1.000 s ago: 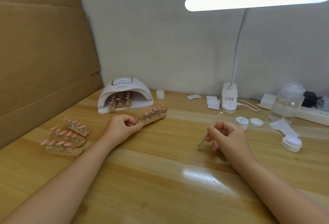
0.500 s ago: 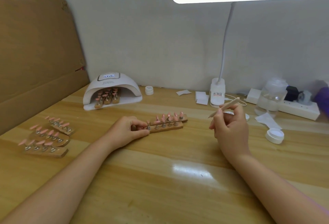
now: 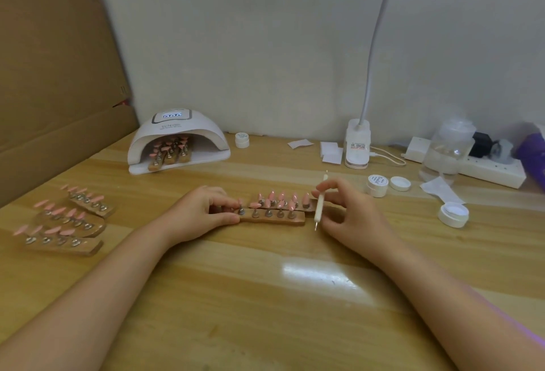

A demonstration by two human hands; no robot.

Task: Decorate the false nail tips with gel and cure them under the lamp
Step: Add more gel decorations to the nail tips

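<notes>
Two wooden holder strips (image 3: pixel 277 214) carrying several pink false nail tips lie side by side at the table's middle. My left hand (image 3: pixel 200 212) pinches the left end of the nearer strip. My right hand (image 3: pixel 351 212) holds a white dotting tool (image 3: pixel 319 204) nearly upright, its metal tip pointing down just right of the strips. The white curing lamp (image 3: pixel 177 137) stands at the back left with its display lit and more strips of pink tips inside. A small open gel jar (image 3: pixel 377 184) sits to the right of my right hand.
Three more strips of pink tips (image 3: pixel 67 220) lie at the left. A loose white lid (image 3: pixel 400 183), another open white jar (image 3: pixel 453 214), paper wipes (image 3: pixel 441 189), a clear bottle (image 3: pixel 448 149), a power strip (image 3: pixel 486 168) and the desk lamp's base (image 3: pixel 357 146) crowd the right back. Cardboard (image 3: pixel 53 75) walls the left side.
My left hand has drawn the strips toward the table's middle. My right hand has come in beside them and turned the tool from slanted to nearly upright, tip down.
</notes>
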